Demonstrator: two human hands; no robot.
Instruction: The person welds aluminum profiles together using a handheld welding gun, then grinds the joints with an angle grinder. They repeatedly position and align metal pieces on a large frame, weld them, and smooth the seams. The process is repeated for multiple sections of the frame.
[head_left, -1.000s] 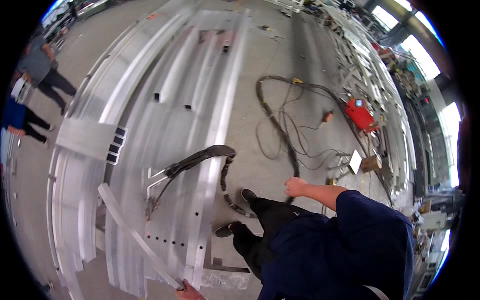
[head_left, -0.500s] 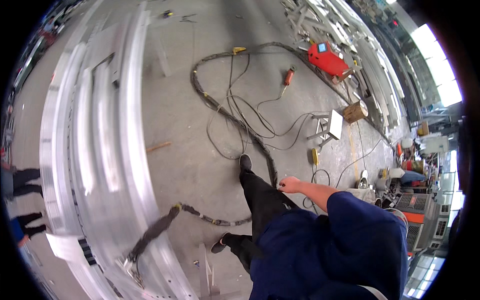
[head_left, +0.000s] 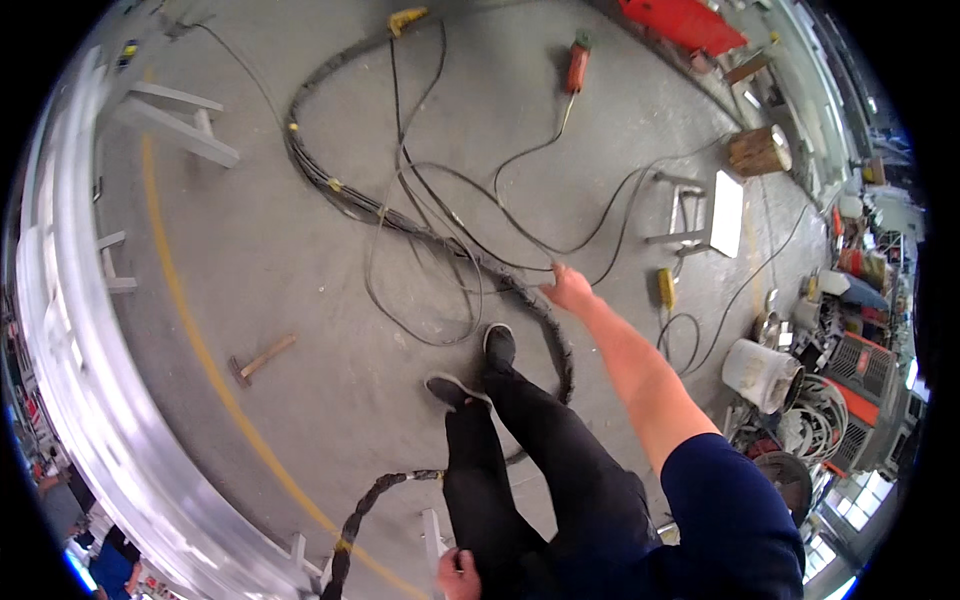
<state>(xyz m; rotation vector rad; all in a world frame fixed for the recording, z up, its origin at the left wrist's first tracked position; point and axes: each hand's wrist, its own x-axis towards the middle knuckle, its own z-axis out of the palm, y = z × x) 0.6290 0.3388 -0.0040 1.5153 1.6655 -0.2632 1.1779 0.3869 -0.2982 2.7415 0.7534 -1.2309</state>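
Black cable bundle [head_left: 430,238] winds across grey, yellow-lined workshop floor [head_left: 270,270].

- The centre's thick cable [head_left: 560,345] was black with yellow spots.
- The floor [head_left: 360,400] was grey, with a yellow line [head_left: 214,380] at left.
- The upper-right machine [head_left: 685,22] was red.
- The lower-right sleeve [head_left: 730,490] was navy.

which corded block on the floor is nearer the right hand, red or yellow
The yellow block, just below the white-topped stool in the picture; the red block lies farther from the right hand, near the top.
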